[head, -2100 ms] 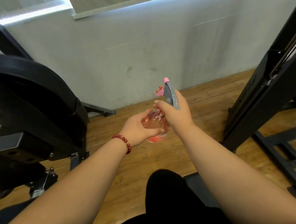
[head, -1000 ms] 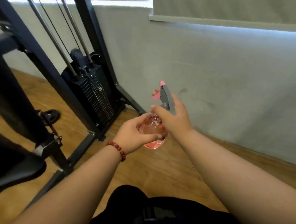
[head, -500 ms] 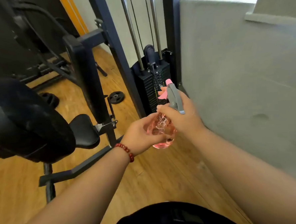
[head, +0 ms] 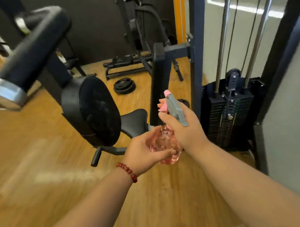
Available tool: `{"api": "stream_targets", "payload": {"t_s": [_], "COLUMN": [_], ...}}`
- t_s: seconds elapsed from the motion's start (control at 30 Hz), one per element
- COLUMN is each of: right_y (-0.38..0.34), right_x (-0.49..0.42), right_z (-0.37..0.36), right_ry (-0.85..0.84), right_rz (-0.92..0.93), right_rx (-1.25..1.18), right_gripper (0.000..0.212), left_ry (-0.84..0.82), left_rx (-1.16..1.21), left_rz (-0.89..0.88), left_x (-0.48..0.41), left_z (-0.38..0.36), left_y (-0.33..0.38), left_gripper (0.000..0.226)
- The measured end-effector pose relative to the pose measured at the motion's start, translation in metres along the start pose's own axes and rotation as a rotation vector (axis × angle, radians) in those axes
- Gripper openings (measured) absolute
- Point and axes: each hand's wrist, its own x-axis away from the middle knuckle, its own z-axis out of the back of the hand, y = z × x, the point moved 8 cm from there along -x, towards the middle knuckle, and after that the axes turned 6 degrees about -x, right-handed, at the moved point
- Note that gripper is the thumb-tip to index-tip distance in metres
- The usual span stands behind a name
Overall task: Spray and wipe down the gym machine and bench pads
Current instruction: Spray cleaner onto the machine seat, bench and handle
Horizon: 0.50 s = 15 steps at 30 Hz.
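**Bottle up, nozzle off target: overspray is the worry**

Closest to me, both forearms reach out over the wood floor [head: 43,155], with a red bead bracelet [head: 127,171] on the left wrist. My left hand [head: 141,154] cups the pink spray bottle [head: 165,144] from below and the side, fingers curled round its belly. My right hand [head: 185,128] wraps the neck under the grey spray head [head: 176,110], one fingertip just below the pink trigger [head: 163,106]. I can't tell whether it's pressing yet.

First risk is in that grip. The clear plastic looks thin and crinkled, so a hard squeeze from the left hand could buckle it or throw off my aim.

Just beyond, the round pad [head: 100,111] stands to the left and the seat pad [head: 135,120] sits low behind the bottle. The nozzle points past them, more toward the dark upright. If I pull now, I judge that most of the mist goes onto the floor, and wet boards get slippery.

To the right, the weight stack [head: 228,115] is near the bottle. Drift from the spray could settle on its plates and the guide rods [head: 222,38], which don't want it.

I see no cloth anywhere, so whatever I spray may just sit on the vinyl.

Farther back a weight plate [head: 124,85] lies loose on the floor, a trip hazard if I step that way while watching the nozzle. The picture is blurred at the edges, so my aim is hard to trust.
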Motion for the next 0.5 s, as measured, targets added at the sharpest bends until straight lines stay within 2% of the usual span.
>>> {"api": "stream_targets", "payload": {"t_s": [0.17,0.23,0.27,0.37,0.43,0.5], "right_y": [-0.03,-0.044,-0.05,-0.06,-0.061,-0.059], "right_x": [-0.015,-0.015,-0.016,-0.016,-0.016,-0.013], "right_z": [-0.035,-0.047,-0.052,-0.066,-0.071,-0.073], "right_ry": [-0.288,-0.365,-0.397,-0.475,-0.491,-0.485], "right_rz": [0.077,0.107,0.114,0.123,0.103,0.072], "right_rx": [0.028,0.015,0.007,0.004,-0.009,-0.012], "right_gripper": [0.005,0.017,0.022,0.012,0.007,0.008], "left_ry": [0.297,0.381,0.42,0.507,0.543,0.566], "left_rx": [0.01,0.009,0.007,0.015,0.037,0.026], "left_rz": [0.137,0.18,0.201,0.242,0.276,0.304], "left_x": [0.037,0.048,0.054,0.069,0.077,0.084], "left_z": [0.022,0.028,0.031,0.036,0.035,0.033], "left_y": [0.008,0.012,0.014,0.022,0.025,0.028], "left_gripper": [0.075,0.066,0.064,0.06,0.06,0.051]}}
